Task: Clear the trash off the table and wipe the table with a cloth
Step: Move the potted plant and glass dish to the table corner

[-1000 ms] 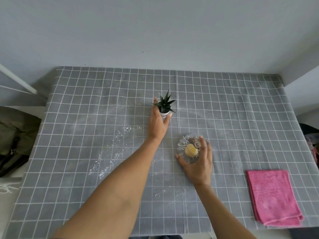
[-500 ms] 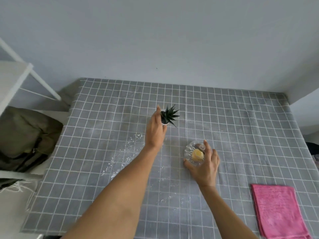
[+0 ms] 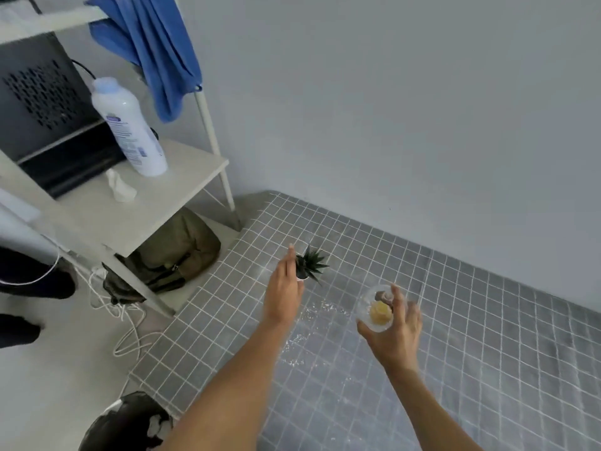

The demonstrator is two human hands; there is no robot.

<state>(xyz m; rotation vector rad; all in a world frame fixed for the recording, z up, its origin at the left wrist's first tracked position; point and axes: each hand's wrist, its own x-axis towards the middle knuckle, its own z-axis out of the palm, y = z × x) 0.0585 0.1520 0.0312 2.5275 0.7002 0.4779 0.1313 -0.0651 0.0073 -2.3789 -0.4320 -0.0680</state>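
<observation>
1. On the table (image 3: pixel 487 336), which is covered in a grey cloth with a white grid, white crumbs or powder (image 3: pixel 312 323) lie scattered between the two forearms, so by the look of it no wiping has been done
2. No wiping cloth shows on the table in this view; a blue cloth (image 3: pixel 156 50) hangs from the white metal shelf unit (image 3: pixel 182 177) to the left, but whether it is meant for the job I cannot tell
3. A bin lined with a black bag (image 3: pixel 126 424) stands on the floor at the table's near left corner, with something pale already inside; what it is I cannot tell
4. The left hand (image 3: pixel 283 294) has its grip wrapped round the small white pot of a spiky dark green plant (image 3: pixel 309 265), fingers extended along the pot's side, and the pot looks lifted clear of the table
5. The right hand (image 3: pixel 395 333) has its grip curled under and round a small clear glass dish (image 3: pixel 374 309) holding a yellow round piece and a brownish one, thumb on the near rim and fingers on the far rim
6. My reading: both things are being taken off to bare the surface, so the task is at an early stage; dealing with the crumbs and wiping the whole table remain to do
</observation>
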